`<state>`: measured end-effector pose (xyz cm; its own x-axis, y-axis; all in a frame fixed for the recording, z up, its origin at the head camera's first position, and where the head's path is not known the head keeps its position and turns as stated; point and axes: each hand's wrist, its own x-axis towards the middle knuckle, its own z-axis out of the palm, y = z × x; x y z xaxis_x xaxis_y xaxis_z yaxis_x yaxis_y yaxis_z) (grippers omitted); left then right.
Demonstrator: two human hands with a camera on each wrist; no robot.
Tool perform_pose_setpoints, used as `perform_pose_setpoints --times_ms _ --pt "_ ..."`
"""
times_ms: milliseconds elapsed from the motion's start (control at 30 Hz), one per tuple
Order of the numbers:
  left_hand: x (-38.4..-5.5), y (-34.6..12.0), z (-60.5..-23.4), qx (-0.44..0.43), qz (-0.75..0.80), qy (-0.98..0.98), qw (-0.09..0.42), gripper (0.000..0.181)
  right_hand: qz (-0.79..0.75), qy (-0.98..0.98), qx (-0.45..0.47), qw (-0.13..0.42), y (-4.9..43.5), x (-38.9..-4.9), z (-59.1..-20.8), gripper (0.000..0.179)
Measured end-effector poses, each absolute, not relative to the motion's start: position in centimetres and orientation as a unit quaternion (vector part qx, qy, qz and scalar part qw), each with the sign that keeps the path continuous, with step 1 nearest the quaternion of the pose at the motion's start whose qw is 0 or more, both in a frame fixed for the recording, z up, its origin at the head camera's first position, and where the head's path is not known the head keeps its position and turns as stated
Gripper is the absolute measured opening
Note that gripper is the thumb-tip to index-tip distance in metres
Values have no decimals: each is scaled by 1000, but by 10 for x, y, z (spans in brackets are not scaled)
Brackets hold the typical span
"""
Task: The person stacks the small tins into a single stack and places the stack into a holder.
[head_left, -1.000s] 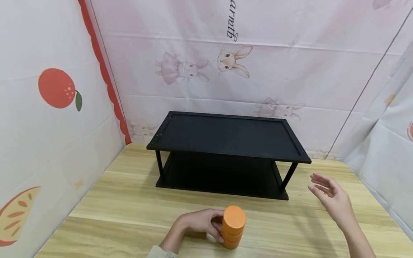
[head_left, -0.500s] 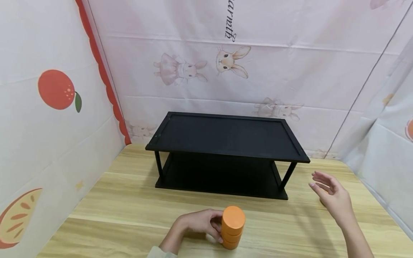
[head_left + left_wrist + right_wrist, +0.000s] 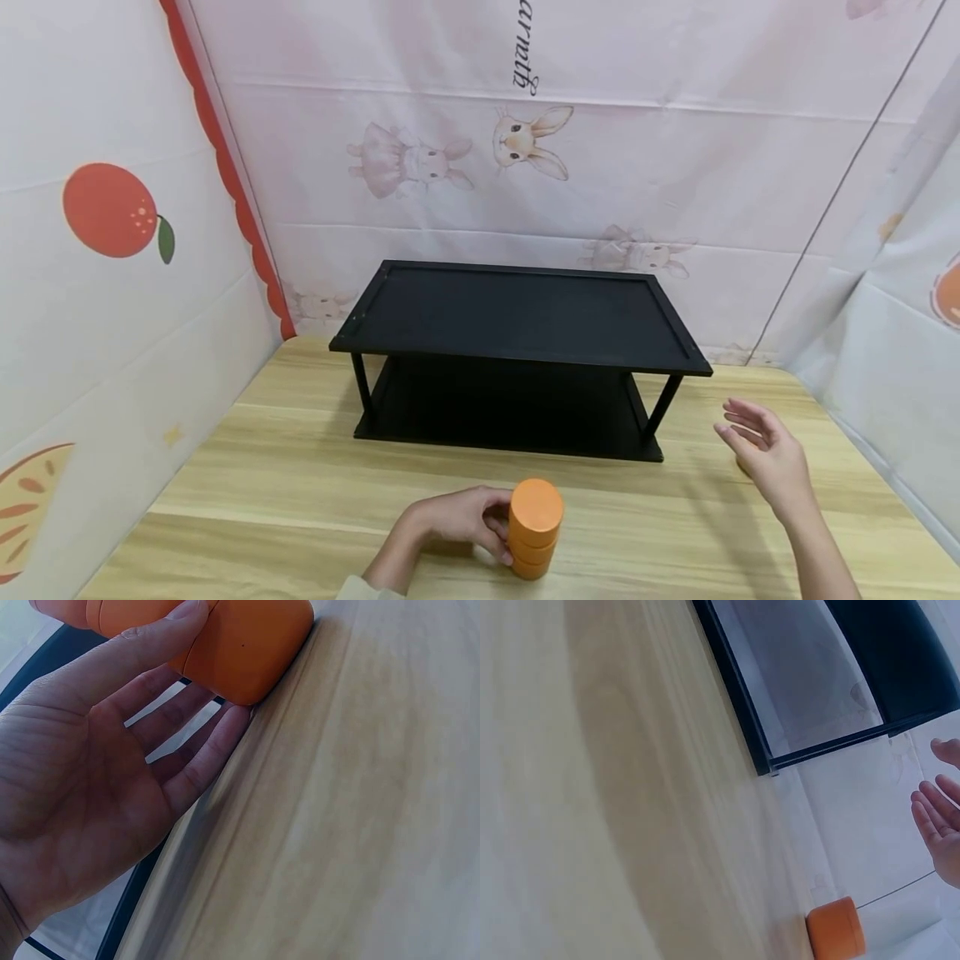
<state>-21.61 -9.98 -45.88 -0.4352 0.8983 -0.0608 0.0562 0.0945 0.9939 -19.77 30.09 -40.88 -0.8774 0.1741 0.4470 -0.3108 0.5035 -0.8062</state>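
Note:
My left hand (image 3: 467, 521) has its thumb and fingers around the left side of an upright stack of orange cylinders (image 3: 536, 508) near the table's front. In the left wrist view the thumb lies across the orange stack (image 3: 251, 649), whose lowest piece sits on the wood, and the other fingers reach behind it. Raised over the table at the right, my right hand (image 3: 776, 462) holds nothing, its fingers loosely bent. Another orange cylinder (image 3: 744, 468) is mostly hidden behind that hand. The right wrist view has this cylinder (image 3: 836, 930) standing on the table, apart from the fingers (image 3: 934, 814).
A black two-level rack (image 3: 517, 321) stands at the back middle of the wooden table (image 3: 300, 492), its right front post near my right hand. Behind it hangs a pink rabbit-print cloth (image 3: 450, 75). A white fruit-print cloth (image 3: 97, 333) borders the left side.
The head view has shifted slightly, so everything sits a little further left. More of the orange cylinder shows behind my right hand. My left hand keeps its place at the stack.

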Motion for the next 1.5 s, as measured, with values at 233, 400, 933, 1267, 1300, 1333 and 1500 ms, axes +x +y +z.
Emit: perform_pose_setpoints --times_ms 233,400,933,1267,1300,1333,1500 --pt "-215 -100 -458 373 560 637 377 52 492 -828 2 267 344 -227 -458 48" --pt "-215 -99 -458 367 560 639 378 51 473 -833 -48 283 373 -242 -490 55" --pt "-215 -99 -460 369 563 632 383 50 419 -859 -132 263 371 -226 -481 67" --pt "-215 -100 -458 365 561 636 383 51 439 -859 -169 203 339 -197 -435 67" --pt "-215 -100 -457 367 561 636 382 51 438 -860 -171 199 339 -197 -434 67" --pt "-215 -100 -458 368 561 636 381 51 440 -859 -172 197 340 -197 -434 67" --pt "-215 -100 -458 372 559 638 376 51 426 -869 -175 181 347 -197 -438 66"
